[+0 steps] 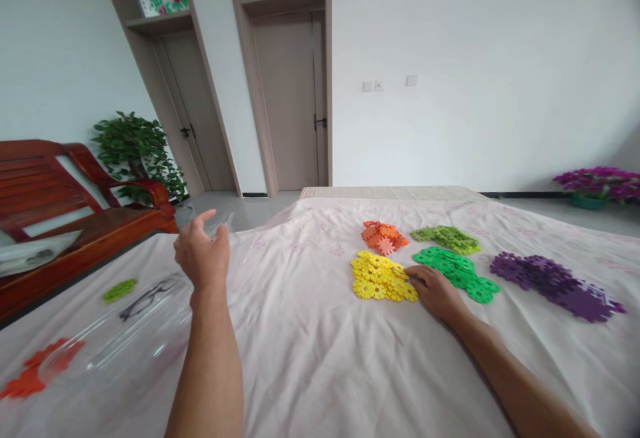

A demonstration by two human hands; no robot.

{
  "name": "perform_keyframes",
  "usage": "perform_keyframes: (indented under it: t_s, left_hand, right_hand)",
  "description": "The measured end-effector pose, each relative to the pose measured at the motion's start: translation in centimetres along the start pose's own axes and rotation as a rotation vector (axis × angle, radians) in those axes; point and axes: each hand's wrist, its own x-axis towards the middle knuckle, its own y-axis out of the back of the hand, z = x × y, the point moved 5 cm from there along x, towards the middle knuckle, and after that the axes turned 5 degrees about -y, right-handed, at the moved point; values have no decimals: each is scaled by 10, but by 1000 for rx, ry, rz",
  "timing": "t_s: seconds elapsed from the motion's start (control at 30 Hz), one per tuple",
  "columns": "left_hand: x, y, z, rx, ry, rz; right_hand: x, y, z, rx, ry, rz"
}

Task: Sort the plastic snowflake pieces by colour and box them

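My left hand (pixel 204 248) is raised over the left part of the bed-like surface, index finger and thumb apart. Close beside it, clear plastic (pixel 223 225) shows faintly; I cannot tell whether they touch. Below lies a transparent plastic bag or case (pixel 135 331) with a dark handle-like part. My right hand (pixel 435 291) is at the right edge of a pile of yellow flower-shaped interlocking discs (pixel 377 278). Its fingers are curled together, fingertips touching the pile; what they pinch is hidden. Green discs (pixel 450 268) lie just right of this hand.
Orange pieces (pixel 385 237), light green discs (pixel 453 238) and purple pieces (pixel 560 285) form separate piles on the wrinkled pale cloth (pixel 300 358). At left lie red-orange pieces (pixel 37 368) and a light green disc group (pixel 120 290). A wooden bench (pixel 95 225) stands beyond.
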Motion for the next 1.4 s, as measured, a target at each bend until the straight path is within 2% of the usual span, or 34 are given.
perform_keyframes:
  t_s: [0.07,0.17,0.43,0.67,0.93,1.4]
  left_hand:
    - [3,-1,-14,131,53,-135]
    - [4,-9,-30,208,126,-294]
    - [3,-30,-51,257,209,-454]
    - [0,-39,-62,310,256,-440]
    - [4,-50,-77,358,159,-394]
    - [3,-42,-68,342,117,-353]
  right_hand:
    - [0,0,0,3,-3,0]
    - [0,-1,0,-5,-1,4]
    - [-1,0,-1,-19,7,-3]
    - [-2,0,-2,-27,-7,-3]
    - [-3,0,-4,-34,-2,1]
    - [-3,1,-4,-24,-1,12]
